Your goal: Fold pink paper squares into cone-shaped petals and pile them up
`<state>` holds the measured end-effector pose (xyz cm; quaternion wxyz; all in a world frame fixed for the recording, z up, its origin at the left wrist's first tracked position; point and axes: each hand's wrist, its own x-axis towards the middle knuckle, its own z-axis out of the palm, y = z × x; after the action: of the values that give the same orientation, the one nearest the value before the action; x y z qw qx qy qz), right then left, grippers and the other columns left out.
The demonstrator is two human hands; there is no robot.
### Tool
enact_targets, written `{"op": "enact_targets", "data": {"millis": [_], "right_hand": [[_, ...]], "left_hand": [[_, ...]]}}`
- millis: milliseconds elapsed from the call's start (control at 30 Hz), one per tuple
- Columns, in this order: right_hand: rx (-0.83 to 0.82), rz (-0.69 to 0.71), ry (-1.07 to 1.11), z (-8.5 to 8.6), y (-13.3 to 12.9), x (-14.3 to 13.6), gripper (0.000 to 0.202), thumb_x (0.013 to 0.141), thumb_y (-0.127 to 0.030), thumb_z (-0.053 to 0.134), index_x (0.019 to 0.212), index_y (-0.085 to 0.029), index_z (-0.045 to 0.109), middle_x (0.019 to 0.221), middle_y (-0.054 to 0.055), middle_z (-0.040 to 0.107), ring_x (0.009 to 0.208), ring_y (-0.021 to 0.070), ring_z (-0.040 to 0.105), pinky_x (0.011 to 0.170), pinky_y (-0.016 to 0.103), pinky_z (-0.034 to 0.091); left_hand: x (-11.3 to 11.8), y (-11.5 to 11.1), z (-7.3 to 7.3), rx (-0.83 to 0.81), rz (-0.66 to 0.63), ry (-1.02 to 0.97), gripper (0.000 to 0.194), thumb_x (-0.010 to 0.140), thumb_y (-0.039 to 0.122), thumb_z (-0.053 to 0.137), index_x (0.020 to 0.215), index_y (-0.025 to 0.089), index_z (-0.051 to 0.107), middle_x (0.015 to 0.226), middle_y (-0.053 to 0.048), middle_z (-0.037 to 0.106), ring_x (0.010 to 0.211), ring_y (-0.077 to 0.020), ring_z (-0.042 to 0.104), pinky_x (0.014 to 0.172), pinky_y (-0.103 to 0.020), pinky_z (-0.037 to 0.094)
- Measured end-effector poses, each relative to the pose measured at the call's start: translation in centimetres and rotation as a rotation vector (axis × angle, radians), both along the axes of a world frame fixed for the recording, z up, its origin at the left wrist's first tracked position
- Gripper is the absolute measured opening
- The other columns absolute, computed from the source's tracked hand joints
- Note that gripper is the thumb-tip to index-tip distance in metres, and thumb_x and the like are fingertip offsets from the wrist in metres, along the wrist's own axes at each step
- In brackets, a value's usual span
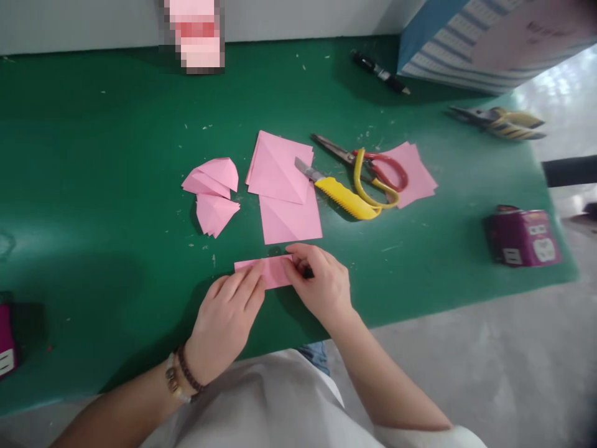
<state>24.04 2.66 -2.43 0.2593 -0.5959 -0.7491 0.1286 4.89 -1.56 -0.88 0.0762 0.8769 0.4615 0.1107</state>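
Note:
A folded strip of pink paper (275,272) lies on the green table near its front edge. My left hand (226,317) rests with its fingers stretched out flat on the strip's left part. At the right end, my right hand (324,280) pinches the paper between thumb and index finger. Just beyond the strip are creased pink paper squares (280,165), partly stacked. The blade of a yellow utility knife (347,198) lies over their right edge. To the left sit several pink folded paper pieces (217,196), shaped like fans or cones.
Red-and-yellow scissors (361,162) lie partly over more pink paper (410,174). A black pen (380,71), pliers (504,121) and a blue-and-white box (466,46) are at the back right. One purple box (525,236) stands right, another purple item (5,339) left. Small scraps dot the table (116,155).

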Motion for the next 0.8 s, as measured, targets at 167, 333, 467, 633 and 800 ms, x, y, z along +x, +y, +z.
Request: {"op": "enact_targets", "data": {"millis": [167, 333, 467, 633, 800], "right_hand": [[-0.001, 0.011, 0.014, -0.05, 0.05, 0.02, 0.011, 0.084, -0.017, 0.059, 0.095, -0.02, 0.064, 0.066, -0.003, 0.065, 0.057, 0.0126, 0.061, 0.06, 0.024, 0.048], [-0.011, 0.019, 0.019, -0.03, -0.02, 0.13, 0.014, 0.085, -0.017, 0.058, 0.098, -0.02, 0.064, 0.067, -0.003, 0.065, 0.06, 0.0135, 0.061, 0.062, 0.025, 0.049], [-0.042, 0.017, 0.05, 0.0, -0.16, 0.23, 0.023, 0.086, -0.015, 0.058, 0.108, -0.02, 0.061, 0.073, -0.002, 0.064, 0.062, 0.0132, 0.06, 0.062, 0.025, 0.05], [-0.06, -0.017, 0.103, -0.06, -0.34, 0.26, 0.025, 0.089, -0.017, 0.055, 0.113, -0.023, 0.059, 0.089, 0.001, 0.064, 0.058, 0.011, 0.056, 0.062, 0.025, 0.053], [-0.046, 0.009, 0.128, -0.39, -0.2, 0.37, 0.024, 0.089, -0.016, 0.054, 0.112, -0.023, 0.059, 0.086, 0.002, 0.062, 0.059, 0.0118, 0.055, 0.063, 0.027, 0.054]], "left_hand": [[-0.12, 0.32, -0.06, -0.008, -0.015, 0.009, 0.039, 0.09, 0.004, 0.038, 0.119, 0.012, 0.064, 0.139, -0.006, 0.058, 0.105, -0.0253, 0.057, 0.08, -0.041, 0.046], [-0.3, 0.6, -0.06, -0.023, -0.011, -0.028, 0.039, 0.09, 0.002, 0.039, 0.117, 0.015, 0.064, 0.137, -0.003, 0.06, 0.1, -0.0243, 0.056, 0.079, -0.04, 0.046], [-0.39, 0.62, -0.11, -0.032, -0.005, -0.031, 0.037, 0.091, 0.003, 0.041, 0.117, 0.016, 0.064, 0.14, -0.002, 0.058, 0.098, -0.0239, 0.055, 0.08, -0.041, 0.045], [-0.4, 0.69, -0.01, -0.041, 0.004, -0.029, 0.042, 0.092, 0.004, 0.043, 0.129, 0.017, 0.058, 0.14, 0.0, 0.057, 0.098, -0.023, 0.054, 0.081, -0.039, 0.045], [-0.43, 0.96, 0.22, -0.071, 0.008, -0.038, 0.04, 0.093, 0.005, 0.046, 0.128, 0.018, 0.059, 0.138, 0.0, 0.059, 0.097, -0.0217, 0.054, 0.081, -0.038, 0.045]]}}
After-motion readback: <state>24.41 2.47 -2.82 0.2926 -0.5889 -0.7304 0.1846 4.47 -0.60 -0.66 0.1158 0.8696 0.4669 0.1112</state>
